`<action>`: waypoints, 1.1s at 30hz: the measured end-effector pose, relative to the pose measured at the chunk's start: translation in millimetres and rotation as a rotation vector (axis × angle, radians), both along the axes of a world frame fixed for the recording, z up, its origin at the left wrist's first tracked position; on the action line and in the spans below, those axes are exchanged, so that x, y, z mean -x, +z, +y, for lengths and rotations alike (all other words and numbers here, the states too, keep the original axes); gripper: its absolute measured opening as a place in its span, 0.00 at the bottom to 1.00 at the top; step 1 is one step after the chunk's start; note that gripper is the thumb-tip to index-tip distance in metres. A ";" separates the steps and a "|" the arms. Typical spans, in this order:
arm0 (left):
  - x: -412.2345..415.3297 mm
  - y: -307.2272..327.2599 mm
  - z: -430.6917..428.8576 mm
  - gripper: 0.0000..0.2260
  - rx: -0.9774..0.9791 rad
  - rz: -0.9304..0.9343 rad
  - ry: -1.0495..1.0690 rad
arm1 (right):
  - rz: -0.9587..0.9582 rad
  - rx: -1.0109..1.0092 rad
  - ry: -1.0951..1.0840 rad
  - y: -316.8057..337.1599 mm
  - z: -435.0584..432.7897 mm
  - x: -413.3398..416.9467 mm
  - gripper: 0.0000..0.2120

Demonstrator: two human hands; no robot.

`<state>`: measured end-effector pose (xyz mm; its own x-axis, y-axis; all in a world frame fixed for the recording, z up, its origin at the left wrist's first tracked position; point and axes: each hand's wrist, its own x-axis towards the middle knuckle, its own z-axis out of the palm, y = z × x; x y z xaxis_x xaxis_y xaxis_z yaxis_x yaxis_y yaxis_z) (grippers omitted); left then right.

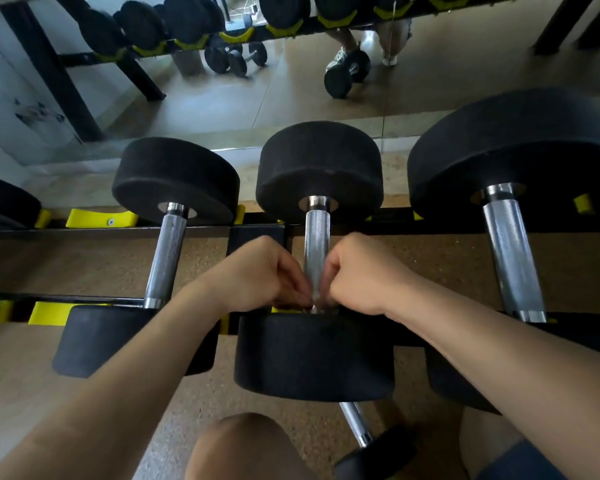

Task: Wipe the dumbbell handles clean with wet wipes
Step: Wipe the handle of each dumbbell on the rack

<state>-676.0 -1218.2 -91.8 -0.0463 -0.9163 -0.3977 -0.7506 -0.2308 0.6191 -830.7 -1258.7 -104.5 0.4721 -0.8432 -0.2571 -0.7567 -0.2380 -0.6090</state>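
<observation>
Three black dumbbells lie side by side on a rack, each with a knurled steel handle. Both my hands meet at the near end of the middle dumbbell's handle [316, 244], just above its front weight [314, 355]. My left hand [267, 275] comes in from the left with its fingers curled, and my right hand [357, 275] from the right, curled the same way. Between the fingertips a thin pale wet wipe [316, 299] is pinched around the bar, and the fingers hide most of it. The left handle [165, 254] and the right handle [510, 258] are untouched.
The black rack rails [84, 233] carry yellow cradles [99, 218]. A mirror [222, 98] behind the rack reflects more dumbbells and the floor. Another dumbbell [355, 424] lies lower down near my knee [239, 445]. The floor is speckled brown rubber.
</observation>
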 end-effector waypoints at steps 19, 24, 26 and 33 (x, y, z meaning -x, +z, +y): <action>14.4 160.5 105.5 0.12 0.193 0.747 0.834 | -0.459 -0.593 -0.048 176.7 56.8 -23.5 0.07; 33.0 251.4 146.8 0.05 0.318 0.963 1.059 | -0.486 -0.721 -0.037 274.6 85.0 -16.0 0.04; 37.0 290.8 164.0 0.08 0.275 1.027 1.061 | -0.573 -0.910 -0.119 313.7 95.2 -11.3 0.05; 48.2 416.5 201.1 0.06 0.281 0.530 1.031 | -0.676 -1.073 -0.145 428.9 122.7 -2.1 0.04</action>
<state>-724.2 -1017.1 324.8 0.6647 -0.6698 -0.3309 0.0739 -0.3817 0.9213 -828.5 -1136.0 324.5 0.6959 -0.4175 -0.5843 -0.2002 0.6686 -0.7161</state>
